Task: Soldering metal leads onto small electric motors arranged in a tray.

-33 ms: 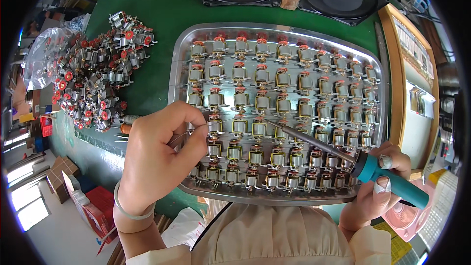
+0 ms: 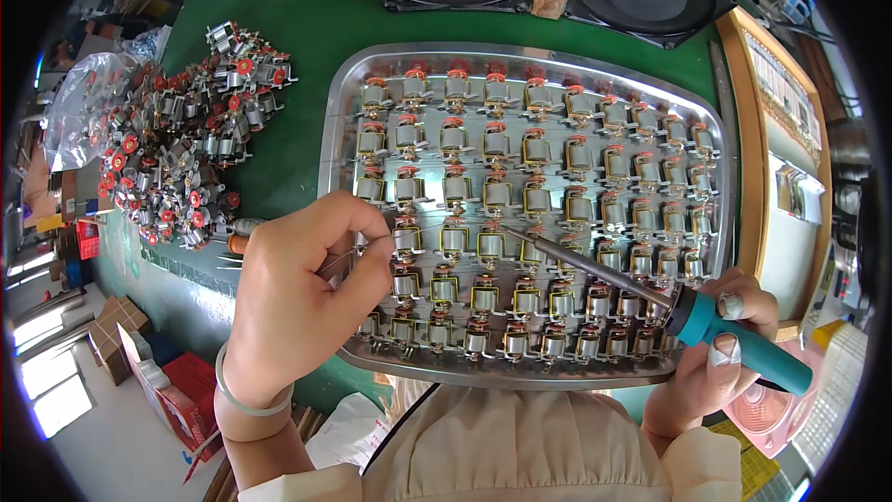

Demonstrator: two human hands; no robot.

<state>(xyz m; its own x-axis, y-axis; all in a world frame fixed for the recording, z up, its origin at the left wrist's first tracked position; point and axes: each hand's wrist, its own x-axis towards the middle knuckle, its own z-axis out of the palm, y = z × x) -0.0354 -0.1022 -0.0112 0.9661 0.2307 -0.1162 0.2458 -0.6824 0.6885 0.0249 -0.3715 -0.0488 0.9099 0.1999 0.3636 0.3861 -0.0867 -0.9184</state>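
Your left hand (image 2: 302, 279) pinches thin wire (image 2: 336, 262); your right hand (image 2: 692, 390) grips the soldering iron (image 2: 692, 318), tip among coil assemblies (image 2: 491, 244) in the metal tray (image 2: 332, 149). Rows look laid out; soldered count, can't tell. Loose coil pile (image 2: 177, 149) sits unarranged.

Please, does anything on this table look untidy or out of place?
Only the heap of small components, left of the metal tray, looks untidy: its pieces lie jumbled, while the tray's components stand in rows. I cannot judge small damage.
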